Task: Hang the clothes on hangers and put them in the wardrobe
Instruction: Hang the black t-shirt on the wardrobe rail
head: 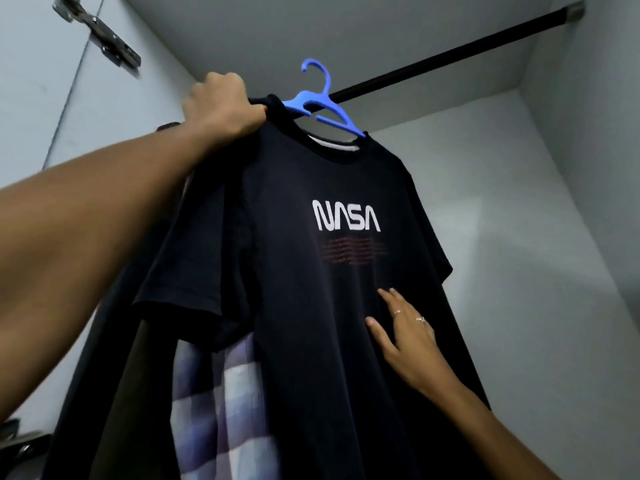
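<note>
The left hand [221, 105] has its fingers clamped on the black NASA T-shirt's [311, 271] shoulder, on a blue plastic hanger [320, 105] inside the white wardrobe [519, 202]; right hand [405, 337], fingers apart, rests flat below the print.

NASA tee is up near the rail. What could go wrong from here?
1. The blue hanger sits tilted and its hook looks not yet over the black rail; if the left hand lets go of the tee's shoulder, it may drop.
2. The black NASA tee could slide off the tilted hanger.
3. The right hand, flat on the tee, may push it into the checked garment behind.
</note>
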A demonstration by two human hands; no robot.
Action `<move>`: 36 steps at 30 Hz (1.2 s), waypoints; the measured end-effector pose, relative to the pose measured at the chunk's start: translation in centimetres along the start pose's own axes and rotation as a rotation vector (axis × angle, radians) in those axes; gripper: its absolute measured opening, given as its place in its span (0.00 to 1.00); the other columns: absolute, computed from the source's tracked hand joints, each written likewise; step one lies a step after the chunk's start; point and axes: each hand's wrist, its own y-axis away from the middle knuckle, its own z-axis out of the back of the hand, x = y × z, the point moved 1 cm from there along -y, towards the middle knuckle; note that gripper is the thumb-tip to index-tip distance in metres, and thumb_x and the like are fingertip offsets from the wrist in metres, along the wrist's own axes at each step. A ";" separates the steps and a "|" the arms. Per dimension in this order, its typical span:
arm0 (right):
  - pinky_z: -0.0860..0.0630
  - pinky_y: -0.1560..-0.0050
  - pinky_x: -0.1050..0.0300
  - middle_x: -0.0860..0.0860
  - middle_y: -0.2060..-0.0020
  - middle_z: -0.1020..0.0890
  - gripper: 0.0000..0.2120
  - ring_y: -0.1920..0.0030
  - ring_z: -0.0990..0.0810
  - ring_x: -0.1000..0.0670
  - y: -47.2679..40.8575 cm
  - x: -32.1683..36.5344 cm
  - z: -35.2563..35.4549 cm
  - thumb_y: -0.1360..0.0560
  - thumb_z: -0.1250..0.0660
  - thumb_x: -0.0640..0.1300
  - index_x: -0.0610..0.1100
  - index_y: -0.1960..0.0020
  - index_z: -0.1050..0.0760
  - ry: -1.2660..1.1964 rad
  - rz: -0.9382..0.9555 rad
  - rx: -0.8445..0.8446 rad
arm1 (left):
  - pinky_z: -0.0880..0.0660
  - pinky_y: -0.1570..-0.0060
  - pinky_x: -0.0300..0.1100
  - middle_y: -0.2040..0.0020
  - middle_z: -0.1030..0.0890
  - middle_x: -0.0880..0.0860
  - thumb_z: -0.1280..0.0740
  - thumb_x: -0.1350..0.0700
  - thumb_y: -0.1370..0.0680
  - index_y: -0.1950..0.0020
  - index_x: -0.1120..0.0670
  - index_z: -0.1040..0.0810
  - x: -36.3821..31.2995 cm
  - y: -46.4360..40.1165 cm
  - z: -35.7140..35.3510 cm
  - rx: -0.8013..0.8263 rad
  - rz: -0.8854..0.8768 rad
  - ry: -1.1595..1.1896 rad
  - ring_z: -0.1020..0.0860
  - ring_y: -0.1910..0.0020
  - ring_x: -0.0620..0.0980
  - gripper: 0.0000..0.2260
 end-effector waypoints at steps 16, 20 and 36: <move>0.52 0.25 0.53 0.55 0.23 0.47 0.52 0.24 0.49 0.57 -7.0 -4.5 -12.0 0.39 0.70 0.79 0.53 0.23 0.47 -0.075 0.085 0.133 | 0.33 0.43 0.50 0.41 0.26 0.64 0.39 0.55 0.24 0.44 0.62 0.25 -1.5 -3.8 -11.4 -0.013 -0.137 -0.271 0.27 0.40 0.65 0.13; 0.53 0.25 0.55 0.57 0.23 0.48 0.41 0.24 0.48 0.58 -8.4 -4.6 -12.9 0.32 0.61 0.71 0.54 0.24 0.47 -0.108 0.137 0.172 | 0.32 0.46 0.52 0.41 0.26 0.64 0.39 0.52 0.23 0.47 0.61 0.26 -2.1 -5.5 -12.7 -0.042 -0.149 -0.341 0.27 0.41 0.65 0.13; 0.50 0.24 0.56 0.60 0.24 0.48 0.31 0.25 0.49 0.61 -12.1 -5.6 -12.5 0.24 0.52 0.66 0.55 0.24 0.44 -0.147 0.254 0.212 | 0.33 0.39 0.53 0.37 0.27 0.63 0.34 0.49 0.24 0.38 0.61 0.26 -2.9 -10.7 -13.1 -0.116 -0.063 -0.433 0.29 0.36 0.64 0.20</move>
